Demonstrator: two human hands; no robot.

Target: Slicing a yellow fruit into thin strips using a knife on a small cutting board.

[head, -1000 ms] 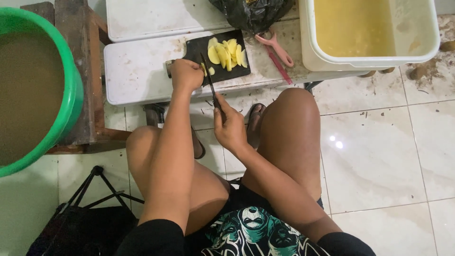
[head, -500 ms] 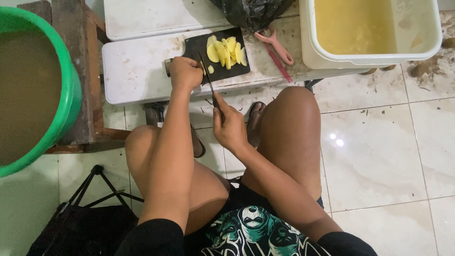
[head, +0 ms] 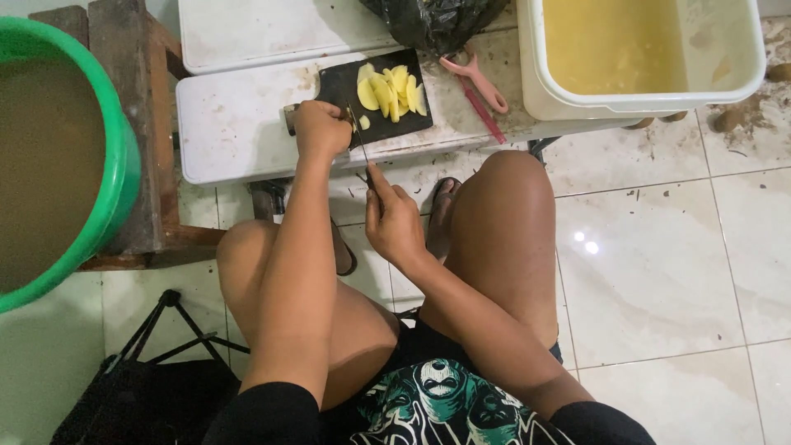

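Observation:
My right hand [head: 394,221] grips the handle of a dark knife [head: 361,147] whose blade reaches up onto a small black cutting board [head: 342,81]. My left hand [head: 320,128] is curled at the board's near left corner, pressing down on something hidden under the fingers. Several yellow slices [head: 392,89] lie piled on the far right part of the board, and one small yellow piece [head: 363,122] sits beside the blade. The board rests on a low white table [head: 235,124].
A green tub [head: 124,165] of brown water stands on a wooden stool at the left. A white tub [head: 651,100] of yellowish liquid is at the top right, a pink peeler [head: 478,81] beside the board, a black bag [head: 437,21] behind it. Tiled floor lies right.
The hands and the knife stay at the board's near left corner. The view has shifted only slightly.

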